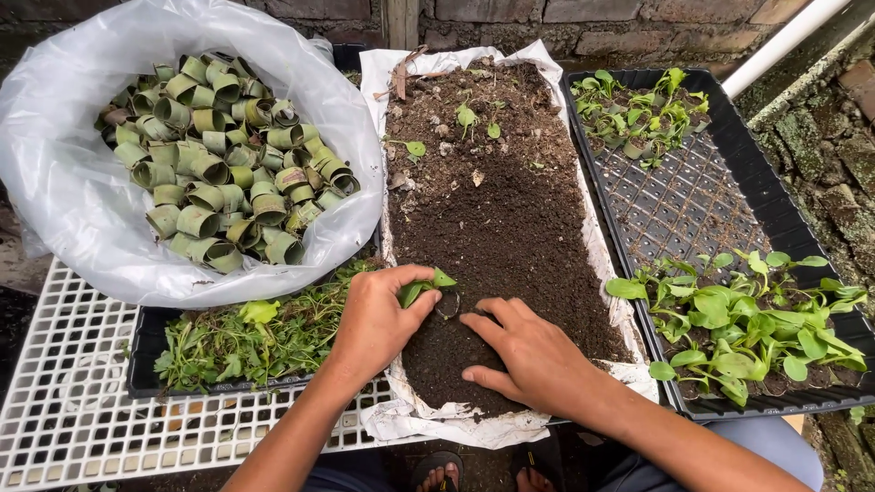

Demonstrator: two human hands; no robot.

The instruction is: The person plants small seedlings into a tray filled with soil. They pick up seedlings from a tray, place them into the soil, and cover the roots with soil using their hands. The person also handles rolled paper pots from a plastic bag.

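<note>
My left hand (pixel 376 319) grips a small green seedling (pixel 425 286), its leaves sticking out between thumb and fingers, right above a rolled leaf pot (pixel 447 305) sunk in the dark soil (pixel 497 228). My right hand (pixel 524 351) lies flat on the soil beside that pot, fingers together and pointing left, pressing the earth. The soil fills a long bed lined with white plastic (pixel 602 264). A few tiny sprouts (pixel 468 116) stand at the bed's far end.
A clear plastic bag (pixel 64 182) holds several rolled green leaf pots (pixel 219 155) at the left. Below it a black tray of pulled seedlings (pixel 246 337) rests on a white grid rack (pixel 73 401). A black tray (pixel 693 200) with potted seedlings (pixel 747 319) sits right.
</note>
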